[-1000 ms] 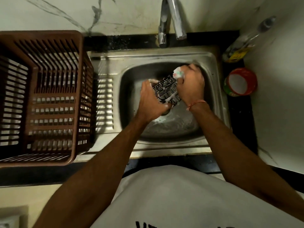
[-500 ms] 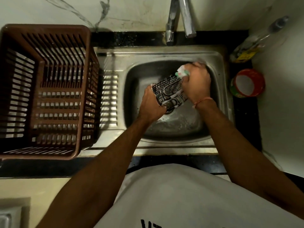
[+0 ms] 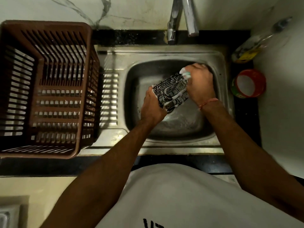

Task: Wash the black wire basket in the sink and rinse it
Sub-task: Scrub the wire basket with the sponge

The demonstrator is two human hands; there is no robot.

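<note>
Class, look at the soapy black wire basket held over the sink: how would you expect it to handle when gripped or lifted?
The black wire basket is probably slippery, since white suds streak its wires. It looks stiff: it keeps its boxy shape in the left hand. Being open wirework, it is likely light for its size.

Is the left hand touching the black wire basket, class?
Touching. The head view shows the left hand gripping the near end of the soapy black wire basket, fingers wrapped round its edge, held above the sink basin.
</note>
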